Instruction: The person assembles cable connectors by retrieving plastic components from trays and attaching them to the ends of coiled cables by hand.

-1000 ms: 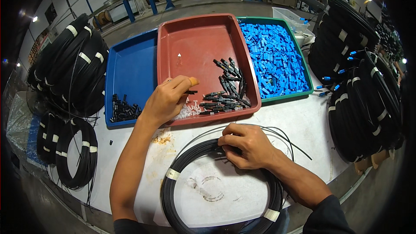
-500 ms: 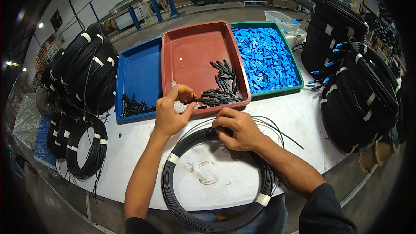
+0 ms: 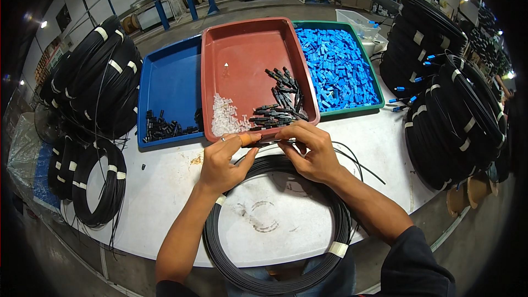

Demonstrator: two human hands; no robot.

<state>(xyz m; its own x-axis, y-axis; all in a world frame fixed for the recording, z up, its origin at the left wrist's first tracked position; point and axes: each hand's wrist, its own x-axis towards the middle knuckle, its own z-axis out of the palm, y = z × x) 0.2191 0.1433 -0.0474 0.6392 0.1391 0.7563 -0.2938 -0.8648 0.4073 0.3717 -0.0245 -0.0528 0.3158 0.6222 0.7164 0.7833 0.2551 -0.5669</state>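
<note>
My left hand (image 3: 221, 160) is closed in a pinch just in front of the red tray, with an orange wrap on one finger. What it pinches is small and mostly hidden. Facing it, my right hand (image 3: 312, 153) grips a thin black cable end between thumb and fingers. Below both hands lies a coil of black cable (image 3: 212, 236), bound with pale tape and overhanging the table's front edge. Behind my fingers, the red tray (image 3: 242, 44) holds small clear-white pieces (image 3: 225, 118) on the left and black connectors (image 3: 280, 113) on the right.
A blue tray (image 3: 170, 85) with short black parts stands left, a green tray (image 3: 379, 99) with blue connectors (image 3: 341, 71) right. Large cable coils (image 3: 93, 77) rise at left, and more black coils (image 3: 456, 126) at right. A loose cable tail (image 3: 363, 168) extends rightward across the white table (image 3: 165, 198).
My left hand has left the white pieces in the red tray and come toward me, near my right hand. My right hand has lifted slightly off the coil with the cable end.
</note>
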